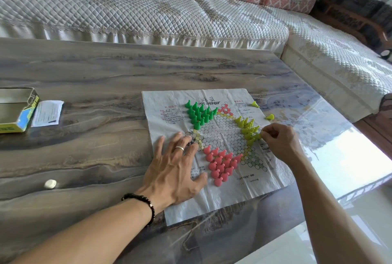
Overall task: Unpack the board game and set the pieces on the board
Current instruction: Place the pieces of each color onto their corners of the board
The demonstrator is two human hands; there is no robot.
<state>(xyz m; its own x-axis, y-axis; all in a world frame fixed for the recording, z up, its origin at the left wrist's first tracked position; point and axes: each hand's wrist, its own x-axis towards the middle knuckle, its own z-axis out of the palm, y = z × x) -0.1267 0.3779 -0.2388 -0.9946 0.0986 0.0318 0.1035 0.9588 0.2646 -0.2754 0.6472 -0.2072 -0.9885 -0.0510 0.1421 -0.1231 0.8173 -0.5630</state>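
1. The paper game board lay flat on the table, right of the frame's centre, its printed star of circles near the sheet's middle.
2. Green pieces stood clustered on the star's upper-left point, pink pieces on its lower point, and yellow pieces on its right point.
3. Two loose yellow pieces lay tipped over near the sheet's upper-right edge: one on the paper, the other just off it.
4. The right hand pinched a yellow piece at the right edge of the yellow cluster, fingers curled.
5. The left hand, fingers spread and straight, pressed flat on the sheet's left side, just left of the pink pieces.
6. At the frame's left edge sat an open box, with a folded leaflet just beside it.
7. A small white object lay lower left on the table.
8. A quilted sofa filled the top of the frame.
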